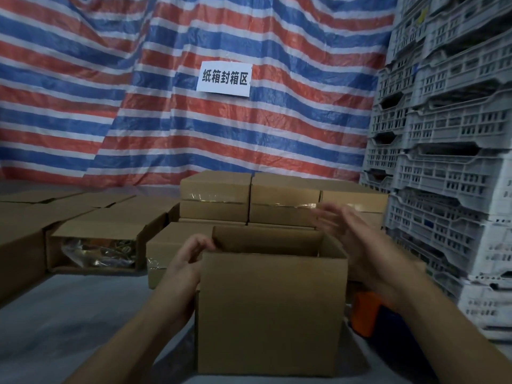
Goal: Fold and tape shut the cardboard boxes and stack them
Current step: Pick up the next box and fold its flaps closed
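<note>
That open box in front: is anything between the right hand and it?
Nothing visible. The right hand hovers open and blurred just beyond the open box's right edge, with only air between. The left hand already grips its left flap.

Grey floor [55, 322], dim light. Open cardboard box [273, 314] stands upright on it, near centre. Left of that, a box on its side [97, 245], mouth facing the camera, plastic-wrapped items inside. Further left, more open boxes [25, 217] in a row. Behind: stack of taped boxes [282, 200]. Right side: tower of grey plastic crates [448, 167]. Orange tape dispenser [365, 314] on the floor beside the upright box.
</note>
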Motion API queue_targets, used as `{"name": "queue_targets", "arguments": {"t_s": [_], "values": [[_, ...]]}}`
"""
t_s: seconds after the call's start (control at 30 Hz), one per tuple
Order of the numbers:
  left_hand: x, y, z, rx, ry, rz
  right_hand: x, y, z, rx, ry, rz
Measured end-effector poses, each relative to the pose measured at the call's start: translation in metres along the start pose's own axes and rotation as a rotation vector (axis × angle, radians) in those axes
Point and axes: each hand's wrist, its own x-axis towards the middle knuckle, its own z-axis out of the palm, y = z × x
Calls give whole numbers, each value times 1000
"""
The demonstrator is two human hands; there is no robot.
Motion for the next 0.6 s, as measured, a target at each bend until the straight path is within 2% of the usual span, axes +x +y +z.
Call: {"name": "queue_targets", "arguments": {"t_s": [0.07,0.13,0.27,0.37,0.6], "values": [[1,0,-2,38,-16,-25,-7,21,0,266,114,66],[3,-1,-3,64,-20,-67,-12,32,5,390,167,163],[5,-4,-4,87,-19,-111,-20,39,20,210,190,385],[7,-7,-4,91,-1,-125,-23,42,27,169,231,497],[5,-3,-3,92,-48,-71,-26,37,32,190,255,549]]}}
